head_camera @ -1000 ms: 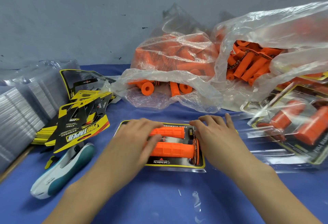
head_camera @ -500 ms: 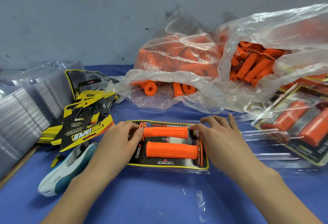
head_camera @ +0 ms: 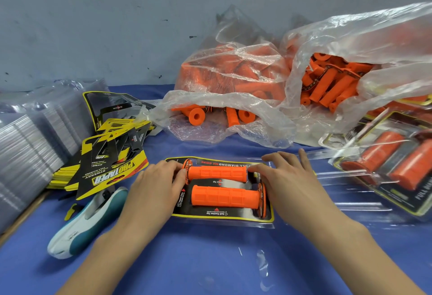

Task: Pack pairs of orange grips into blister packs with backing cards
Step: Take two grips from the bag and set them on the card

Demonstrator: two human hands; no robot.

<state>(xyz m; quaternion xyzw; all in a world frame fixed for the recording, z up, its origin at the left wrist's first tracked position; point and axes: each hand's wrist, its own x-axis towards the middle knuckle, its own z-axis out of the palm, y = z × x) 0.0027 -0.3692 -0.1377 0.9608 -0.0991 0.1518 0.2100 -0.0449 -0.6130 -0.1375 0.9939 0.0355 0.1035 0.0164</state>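
Change: our left hand (head_camera: 154, 191) has slid off the orange grips (head_camera: 225, 197) to the left end, so both show now.
Hands: left and right hand (head_camera: 287, 182) lie relaxed, fingers pressing the blister pack (head_camera: 222, 223) at its ends, grasping nothing.
Grips: side by side on the backing card (head_camera: 210, 213), between our hands.
Surface: blue table (head_camera: 210, 262), bags (head_camera: 233, 72) of loose grips behind, grey wall (head_camera: 117, 25).

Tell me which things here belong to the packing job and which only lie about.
Job: left hand, right hand, orange grips, blister pack, backing card, card stack, empty blisters, grip bags, finished packs.
Lying about: untouched teal and white tool, film scraps.
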